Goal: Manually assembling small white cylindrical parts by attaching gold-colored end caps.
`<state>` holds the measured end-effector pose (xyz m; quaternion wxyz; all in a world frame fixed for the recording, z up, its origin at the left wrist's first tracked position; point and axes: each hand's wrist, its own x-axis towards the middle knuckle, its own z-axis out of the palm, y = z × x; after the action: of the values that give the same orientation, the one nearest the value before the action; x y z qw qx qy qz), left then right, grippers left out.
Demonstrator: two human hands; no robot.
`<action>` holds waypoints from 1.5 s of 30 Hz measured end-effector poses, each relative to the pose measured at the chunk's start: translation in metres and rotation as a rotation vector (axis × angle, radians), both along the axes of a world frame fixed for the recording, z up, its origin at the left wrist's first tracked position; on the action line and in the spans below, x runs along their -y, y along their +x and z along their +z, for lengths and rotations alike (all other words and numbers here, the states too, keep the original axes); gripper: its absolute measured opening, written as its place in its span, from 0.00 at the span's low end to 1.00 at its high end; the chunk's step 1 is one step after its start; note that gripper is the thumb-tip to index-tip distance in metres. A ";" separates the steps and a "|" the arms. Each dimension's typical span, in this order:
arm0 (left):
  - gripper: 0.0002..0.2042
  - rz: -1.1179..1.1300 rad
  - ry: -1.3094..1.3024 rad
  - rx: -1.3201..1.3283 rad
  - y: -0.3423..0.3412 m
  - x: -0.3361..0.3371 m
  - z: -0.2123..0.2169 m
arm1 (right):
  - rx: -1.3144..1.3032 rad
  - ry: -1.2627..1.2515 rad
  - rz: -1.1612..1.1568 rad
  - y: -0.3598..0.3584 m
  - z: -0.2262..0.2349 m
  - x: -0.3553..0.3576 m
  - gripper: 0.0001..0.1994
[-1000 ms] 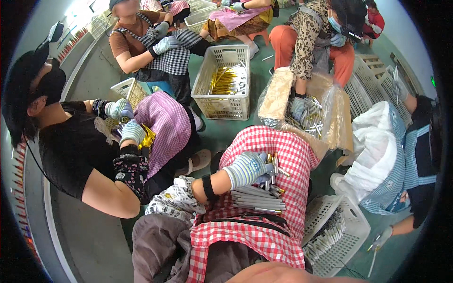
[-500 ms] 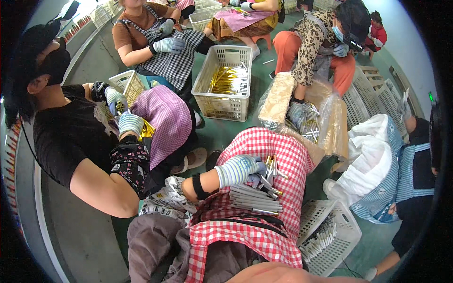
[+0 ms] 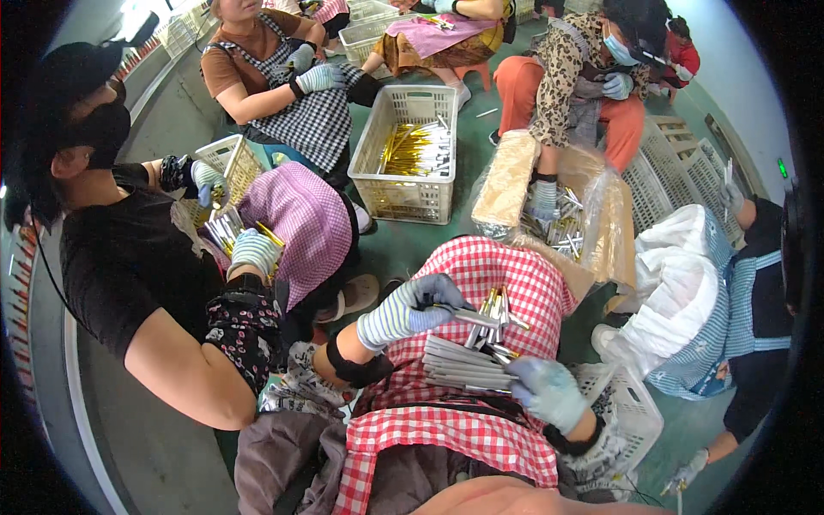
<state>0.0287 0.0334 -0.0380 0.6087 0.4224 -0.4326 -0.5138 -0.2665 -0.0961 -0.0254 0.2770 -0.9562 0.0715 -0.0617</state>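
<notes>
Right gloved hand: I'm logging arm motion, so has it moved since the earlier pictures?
Yes: out of view before, the right gloved hand has come in, mostly left of the white crate, by the grey tubes.

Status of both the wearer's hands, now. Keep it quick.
Left hand: closed, holding at least one silver tube.
Right hand: fingers at the right end of the grey tubes; whether it grips one cannot be told.
</notes>
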 end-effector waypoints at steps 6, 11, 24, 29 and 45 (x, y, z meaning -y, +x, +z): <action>0.09 -0.005 -0.053 -0.069 0.006 -0.032 0.002 | -0.454 -0.087 0.137 0.058 -0.007 -0.001 0.16; 0.14 -0.646 -0.269 0.187 -0.012 -0.025 0.023 | -0.431 -0.114 0.191 0.059 -0.016 0.006 0.16; 0.19 -0.597 -0.319 0.341 -0.022 0.007 0.034 | -0.159 0.116 -0.017 0.029 0.003 0.028 0.11; 0.21 -0.436 -0.208 0.289 -0.023 -0.001 0.031 | -0.037 0.293 -0.120 0.023 0.018 0.028 0.12; 0.09 0.309 0.140 -0.076 -0.053 0.001 0.017 | 0.130 0.232 -0.128 0.003 -0.004 0.022 0.15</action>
<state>-0.0239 0.0320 -0.0213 0.6654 0.5056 -0.3024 -0.4583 -0.2640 -0.1176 -0.0295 0.3850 -0.9053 0.1210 -0.1325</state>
